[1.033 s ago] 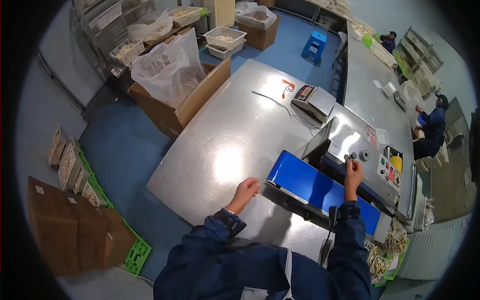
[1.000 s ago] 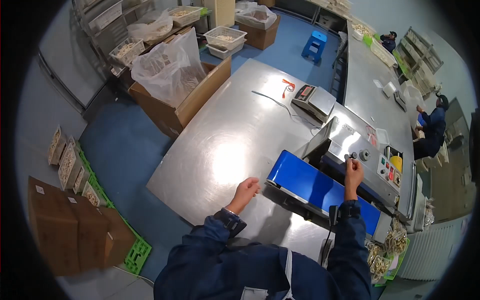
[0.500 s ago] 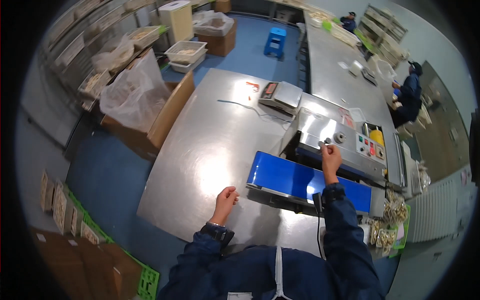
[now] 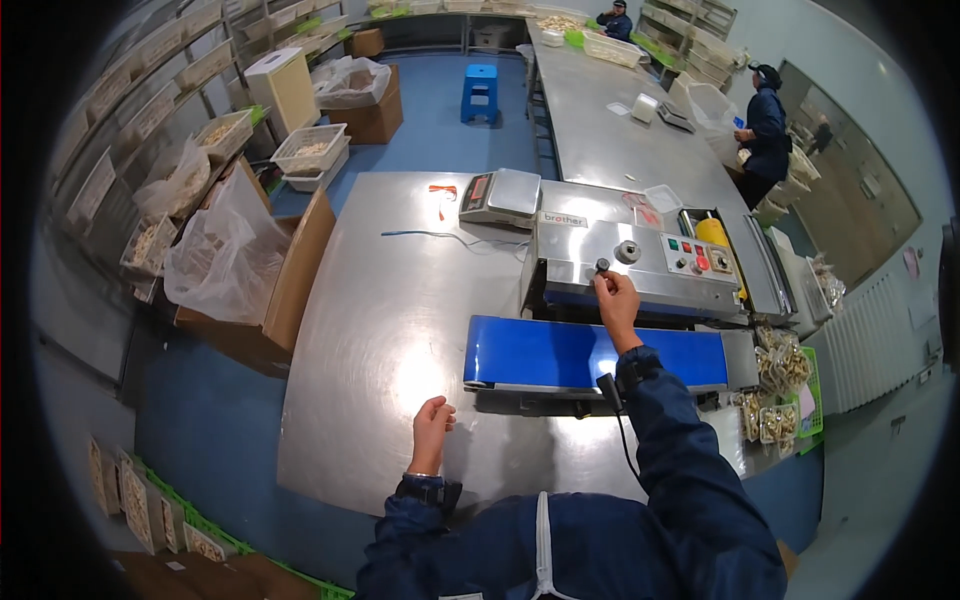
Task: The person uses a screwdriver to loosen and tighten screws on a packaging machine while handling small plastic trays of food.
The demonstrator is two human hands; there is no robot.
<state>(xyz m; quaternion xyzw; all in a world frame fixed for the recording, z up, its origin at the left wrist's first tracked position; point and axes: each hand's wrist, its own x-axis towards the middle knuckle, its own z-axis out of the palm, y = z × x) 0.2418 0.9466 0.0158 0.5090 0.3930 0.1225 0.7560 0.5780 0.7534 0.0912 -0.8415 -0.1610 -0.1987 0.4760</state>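
Observation:
A silver conveyor sealing machine (image 4: 580,240) with a blue belt (image 4: 570,350) stands on the metal table (image 4: 340,350). My right hand (image 4: 619,300) reaches over the belt, its thumb and fingers pinched at a small black knob (image 4: 602,266) on the machine's front panel. Beside that knob is a larger round silver dial (image 4: 627,252), untouched. My left hand (image 4: 431,432) is held above the table left of the belt's near side, empty, with loosely bent fingers apart.
Behind the machine sit a digital scale (image 4: 502,196) and a blue cord (image 4: 420,235). Packed trays of food (image 4: 778,425) lie in a green crate at the belt's right end. A lined carton (image 4: 235,270) stands left. Two co-workers, one a person in dark blue (image 4: 766,130), are farther back.
My view has swung, shifting the machine and table leftward in the picture. My right hand stays at the panel, fingers at the small knob. The left hand's fingers have loosened slightly.

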